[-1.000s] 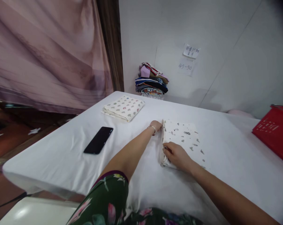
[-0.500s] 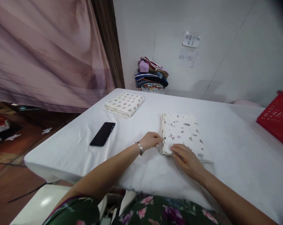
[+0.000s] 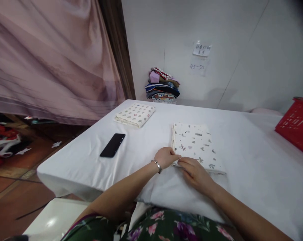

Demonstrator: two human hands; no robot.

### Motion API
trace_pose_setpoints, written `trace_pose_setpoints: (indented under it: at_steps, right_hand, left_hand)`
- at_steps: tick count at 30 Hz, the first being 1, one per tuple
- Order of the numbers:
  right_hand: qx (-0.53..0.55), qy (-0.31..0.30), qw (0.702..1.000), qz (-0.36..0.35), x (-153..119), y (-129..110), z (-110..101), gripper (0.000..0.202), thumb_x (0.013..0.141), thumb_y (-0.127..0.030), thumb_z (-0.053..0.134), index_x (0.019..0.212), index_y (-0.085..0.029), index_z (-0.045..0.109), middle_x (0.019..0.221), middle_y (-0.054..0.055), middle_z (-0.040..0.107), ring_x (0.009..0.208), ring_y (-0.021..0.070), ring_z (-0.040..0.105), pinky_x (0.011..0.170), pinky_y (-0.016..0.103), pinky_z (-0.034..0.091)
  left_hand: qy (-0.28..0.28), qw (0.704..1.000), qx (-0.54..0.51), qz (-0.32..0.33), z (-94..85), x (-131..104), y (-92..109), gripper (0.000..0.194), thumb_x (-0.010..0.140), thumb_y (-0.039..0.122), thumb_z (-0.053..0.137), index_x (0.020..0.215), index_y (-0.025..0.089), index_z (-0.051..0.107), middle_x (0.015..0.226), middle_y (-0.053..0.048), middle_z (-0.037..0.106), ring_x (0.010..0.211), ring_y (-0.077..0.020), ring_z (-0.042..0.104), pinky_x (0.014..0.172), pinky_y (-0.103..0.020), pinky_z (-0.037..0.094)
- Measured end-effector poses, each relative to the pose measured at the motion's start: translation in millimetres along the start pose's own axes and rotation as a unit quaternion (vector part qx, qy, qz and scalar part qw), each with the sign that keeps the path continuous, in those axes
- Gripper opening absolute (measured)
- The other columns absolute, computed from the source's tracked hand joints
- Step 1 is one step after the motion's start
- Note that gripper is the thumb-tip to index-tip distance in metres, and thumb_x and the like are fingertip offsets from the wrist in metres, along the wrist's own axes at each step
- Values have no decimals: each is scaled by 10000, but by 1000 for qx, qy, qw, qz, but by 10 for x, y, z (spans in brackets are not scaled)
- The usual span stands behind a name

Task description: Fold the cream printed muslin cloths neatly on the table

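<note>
A folded white cloth with small grey plant prints lies flat on the white-covered table. My left hand, with a silver bracelet at the wrist, is closed at the cloth's near left corner, its thumb and fingertips pinching the edge. Right beside it, my right hand rests its fingers on the near edge of the same cloth, close to that corner. The fingertips of both hands nearly meet. Part of the corner is hidden beneath them.
Another folded patterned cloth lies at the back left, with a black phone nearer me. A stack of folded fabrics stands behind the table by the wall. At the far right is a red basket.
My left hand has moved right and nearer along the cloth's left edge to the corner, close to my right hand. The view has shifted slightly.
</note>
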State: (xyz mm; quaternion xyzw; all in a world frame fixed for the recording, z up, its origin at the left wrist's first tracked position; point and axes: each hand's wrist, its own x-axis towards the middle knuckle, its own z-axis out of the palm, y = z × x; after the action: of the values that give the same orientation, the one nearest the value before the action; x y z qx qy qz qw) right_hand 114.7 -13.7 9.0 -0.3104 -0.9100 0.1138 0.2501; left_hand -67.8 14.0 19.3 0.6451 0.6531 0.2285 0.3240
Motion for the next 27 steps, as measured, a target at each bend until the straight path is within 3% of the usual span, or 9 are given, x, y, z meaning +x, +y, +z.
trace_pose_setpoints:
  at_steps: [8,12,17,20,27]
  right_hand:
    - [-9,22,999,-25,-60,52,70,351,800,-117,432,1127,-185,544,1165,99,566,1087,208,505,915,397,440]
    - [-8,22,999,-29,-82,74,105,344,819,-127,431,1140,-183,539,1159,101,570,1083,208,507,914,401,446]
    - [-4,47,999,-18,-111,64,100,338,836,-135,418,1144,-189,546,1178,103,557,1111,199,498,936,390,447]
    - [-3,53,999,-12,-122,63,96,333,842,-151,417,1142,-199,552,1212,103,537,1140,199,482,945,379,448]
    - [-1,38,999,-19,-106,64,82,335,827,-150,430,1128,-216,565,1177,90,563,1094,200,515,919,379,463]
  left_hand:
    - [33,996,86,-21,20,-47,52,319,668,518,588,694,201,605,746,-20,659,699,-168,582,567,-238,378]
    - [28,994,108,-20,9,-32,81,198,663,397,598,672,199,607,741,-21,657,707,-173,582,591,-248,388]
    - [41,999,4,1,40,-40,23,110,659,295,581,638,188,577,634,13,614,618,-123,554,561,-212,381]
    - [61,997,-48,-26,84,-49,-72,107,652,283,575,631,179,562,594,25,585,579,-107,529,533,-202,369]
    - [25,997,-51,-58,100,13,-147,89,626,265,585,626,177,568,597,25,590,593,-112,527,518,-200,357]
